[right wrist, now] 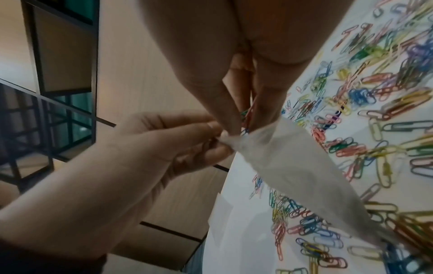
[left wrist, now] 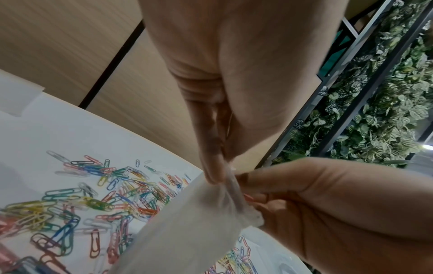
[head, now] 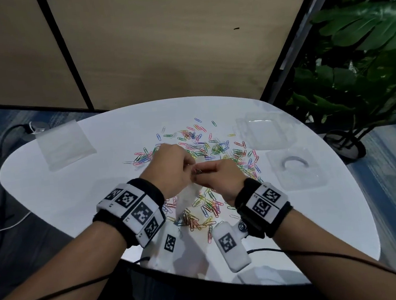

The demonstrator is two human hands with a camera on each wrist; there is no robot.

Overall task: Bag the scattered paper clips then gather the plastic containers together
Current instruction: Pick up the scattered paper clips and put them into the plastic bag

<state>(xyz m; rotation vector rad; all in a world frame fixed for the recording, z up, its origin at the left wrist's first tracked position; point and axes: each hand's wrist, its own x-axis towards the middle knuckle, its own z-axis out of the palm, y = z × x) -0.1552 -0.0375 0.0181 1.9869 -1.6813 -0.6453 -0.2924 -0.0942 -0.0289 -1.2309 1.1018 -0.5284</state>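
Note:
Colourful paper clips (head: 204, 149) lie scattered over the white table (head: 78, 188). My left hand (head: 190, 169) pinches the mouth of a small clear bag (head: 187, 199) that hangs above the table; in the left wrist view the left hand (left wrist: 219, 176) grips the bag (left wrist: 187, 231) at its top edge. My right hand (head: 203, 172) pinches a few clips at the bag's mouth; in the right wrist view the right hand (right wrist: 246, 126) has coloured clips between thumb and finger, touching the bag (right wrist: 293, 166). Two clear plastic containers (head: 261, 130) (head: 295, 166) sit at the right.
A stack of clear bags (head: 64, 145) lies at the table's far left. A wood-panelled wall (head: 155, 43) stands behind the table. A potted plant (head: 355, 70) is on the right. Cables (head: 2, 221) run over the floor on the left.

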